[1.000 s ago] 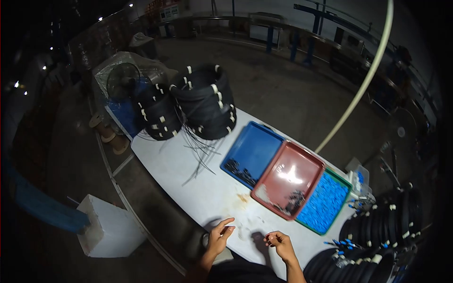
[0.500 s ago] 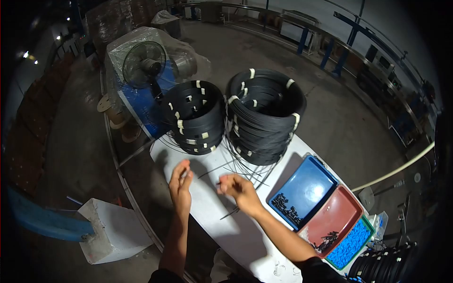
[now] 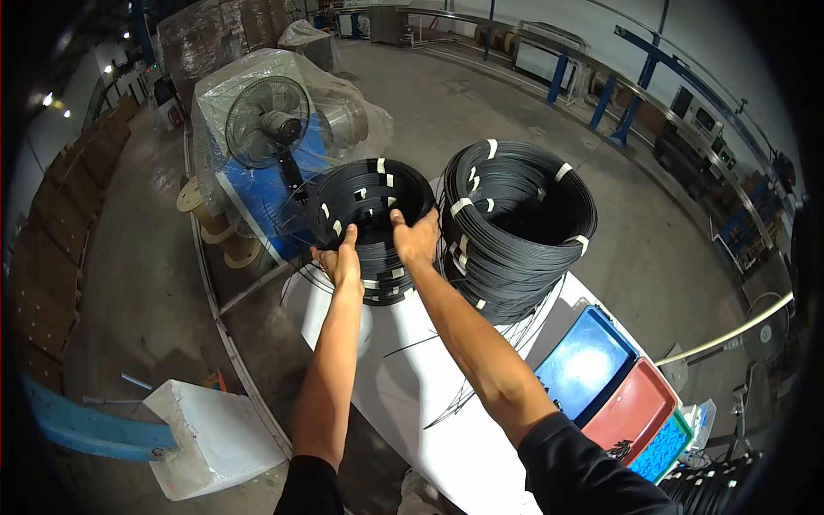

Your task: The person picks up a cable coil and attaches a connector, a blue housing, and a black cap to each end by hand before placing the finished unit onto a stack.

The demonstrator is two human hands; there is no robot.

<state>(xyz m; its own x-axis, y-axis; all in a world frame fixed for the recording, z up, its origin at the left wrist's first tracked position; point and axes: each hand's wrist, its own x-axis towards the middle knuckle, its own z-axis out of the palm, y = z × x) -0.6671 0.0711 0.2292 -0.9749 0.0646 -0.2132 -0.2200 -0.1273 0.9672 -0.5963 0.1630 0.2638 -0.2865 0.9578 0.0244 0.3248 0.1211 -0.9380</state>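
Note:
Two stacks of black cable coils bound with pale tape stand at the far end of the white table. Both my hands are on the smaller left stack. My left hand grips its near left side, thumb over the rim and fingers round the outside. On the near right side, my right hand holds the rim the same way, its fingers partly hidden. Beside it stands the larger right stack, apart from my grip. Loose cable ends trail over the tabletop.
To the right are a blue tray, a red tray with small black pieces, and a green tray of small blue pieces. A fan and plastic-wrapped equipment stand behind left. A white block sits lower left.
Both hands have moved forward from above the tabletop onto the left stack and closed on its rim. The view has shifted slightly, and the stacks appear lower and further right.

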